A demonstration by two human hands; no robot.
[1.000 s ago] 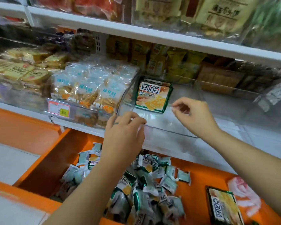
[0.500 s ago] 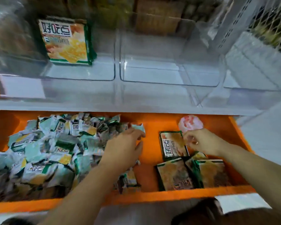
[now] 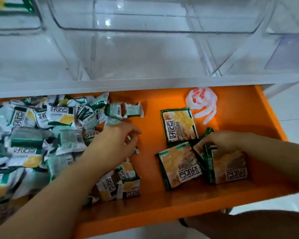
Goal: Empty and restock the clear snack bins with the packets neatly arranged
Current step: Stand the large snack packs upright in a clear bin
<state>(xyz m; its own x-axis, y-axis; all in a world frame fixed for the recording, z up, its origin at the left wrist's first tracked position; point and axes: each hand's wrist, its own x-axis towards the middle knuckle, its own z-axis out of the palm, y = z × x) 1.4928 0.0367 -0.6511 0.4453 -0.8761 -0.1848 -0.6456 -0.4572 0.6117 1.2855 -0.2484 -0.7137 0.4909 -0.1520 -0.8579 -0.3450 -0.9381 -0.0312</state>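
1. The left hand (image 3: 117, 140) lies half curled at the edge of the pile of small cracker packets (image 3: 41, 135) on the orange shelf (image 3: 152, 200) — I cannot tell if it holds one.
2. The right hand (image 3: 221, 140) pinches the overlapping large cracker packs (image 3: 228, 166); one may slip.
3. The clear bin (image 3: 154, 54) above is empty — careless dropping could leave the packets untidy.

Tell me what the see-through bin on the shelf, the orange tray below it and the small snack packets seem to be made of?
Clear bin: looks like hard, glossy transparent plastic; the shelf shows through its walls and light glints off them.
Orange tray: smooth, matt, evenly coloured; painted metal or plastic, I cannot tell which.
Small snack packets: thin, shiny printed film, probably foil-lined plastic; they crinkle and have crimped ends.
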